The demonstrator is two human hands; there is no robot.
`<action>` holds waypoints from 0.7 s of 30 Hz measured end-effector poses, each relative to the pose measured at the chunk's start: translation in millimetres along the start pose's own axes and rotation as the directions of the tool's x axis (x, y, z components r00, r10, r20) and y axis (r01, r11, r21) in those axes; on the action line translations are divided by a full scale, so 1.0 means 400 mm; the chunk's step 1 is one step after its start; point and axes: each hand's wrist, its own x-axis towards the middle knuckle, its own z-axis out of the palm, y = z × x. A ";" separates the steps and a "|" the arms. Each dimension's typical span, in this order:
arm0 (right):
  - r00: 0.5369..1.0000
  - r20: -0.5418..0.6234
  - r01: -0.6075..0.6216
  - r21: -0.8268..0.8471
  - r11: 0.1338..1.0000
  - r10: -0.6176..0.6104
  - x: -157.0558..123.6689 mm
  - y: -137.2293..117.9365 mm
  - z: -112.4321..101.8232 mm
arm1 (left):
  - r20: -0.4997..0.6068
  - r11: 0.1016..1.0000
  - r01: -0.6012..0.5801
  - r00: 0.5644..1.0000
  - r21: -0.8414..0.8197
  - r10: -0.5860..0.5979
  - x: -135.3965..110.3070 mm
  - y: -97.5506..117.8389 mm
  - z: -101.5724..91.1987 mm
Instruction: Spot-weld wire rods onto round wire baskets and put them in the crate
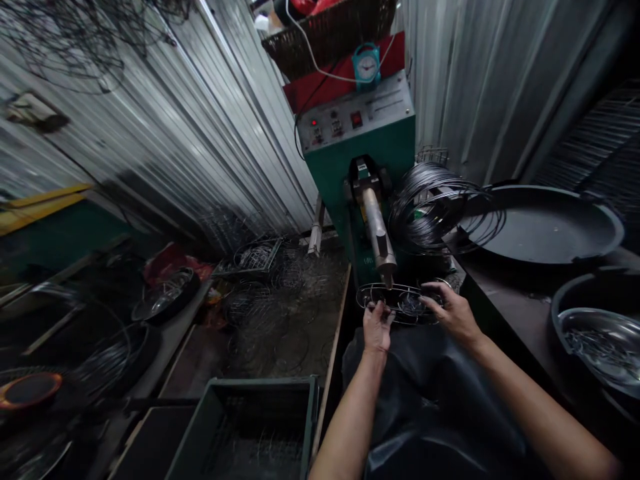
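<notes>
An oval frame of bent wire (pixel 403 319) lies level under the tip of the spot welder's upper electrode arm (pixel 383 250). My left hand (pixel 378 328) pinches its near left edge, fingers closed. At the frame's right end my right hand (pixel 453 310) grips the wire rim between thumb and fingers. The electrode tip comes down close to the wire near my left fingers; whether it touches I cannot tell. Beyond stands the welder's green body (pixel 330 173), with a red light and switches on its sloped panel.
Coiled wire (pixel 430 207) hangs right of the welder. Beside it are a large shallow pan (pixel 545 223) and a metal bowl (pixel 605 347) of small wire pieces. A green crate (pixel 250 383) stands lower left. A teal clock (pixel 367 65) sits on the machine. A dark apron covers my lap.
</notes>
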 end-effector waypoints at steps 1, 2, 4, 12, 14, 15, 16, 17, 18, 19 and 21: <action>0.999 0.028 0.033 -0.004 0.999 -0.033 0.008 -0.002 0.002 | -0.006 1.000 0.005 1.000 -0.019 -0.005 0.002 0.006 -0.006; 0.996 0.055 0.068 -0.008 0.998 -0.067 0.017 -0.004 0.007 | -0.013 0.999 0.007 1.000 -0.032 -0.007 0.003 0.012 -0.013; 0.989 0.085 0.123 -0.013 0.992 -0.122 0.033 -0.009 0.020 | -0.021 0.999 0.021 1.000 -0.050 -0.022 0.008 0.021 -0.025; 0.971 0.165 0.187 -0.084 0.979 -0.172 0.072 -0.025 0.067 | -0.038 0.990 0.055 0.997 -0.133 -0.060 0.030 0.033 -0.048; 0.971 0.162 0.192 -0.098 0.977 -0.174 0.078 -0.023 0.070 | -0.046 0.988 0.055 0.997 -0.145 -0.062 0.036 0.032 -0.048; 0.971 0.160 0.194 -0.107 0.975 -0.175 0.081 -0.020 0.071 | -0.051 0.987 0.055 0.997 -0.149 -0.063 0.039 0.032 -0.047; 0.972 0.158 0.195 -0.118 0.974 -0.175 0.084 -0.018 0.072 | -0.055 0.987 0.054 0.996 -0.152 -0.063 0.042 0.031 -0.047; 0.972 0.157 0.195 -0.130 0.972 -0.174 0.087 -0.017 0.073 | -0.059 0.986 0.055 0.996 -0.155 -0.065 0.044 0.029 -0.048; 0.972 0.159 0.196 -0.141 0.970 -0.173 0.089 -0.017 0.075 | -0.065 0.986 0.057 0.996 -0.158 -0.068 0.046 0.028 -0.049; 0.972 0.161 0.194 -0.148 0.970 -0.170 0.090 -0.018 0.077 | -0.066 0.985 0.066 0.995 -0.161 -0.078 0.048 0.026 -0.050; 0.974 0.161 0.187 -0.157 0.970 -0.162 0.088 -0.025 0.083 | -0.062 0.980 0.096 0.992 -0.172 -0.108 0.049 0.024 -0.053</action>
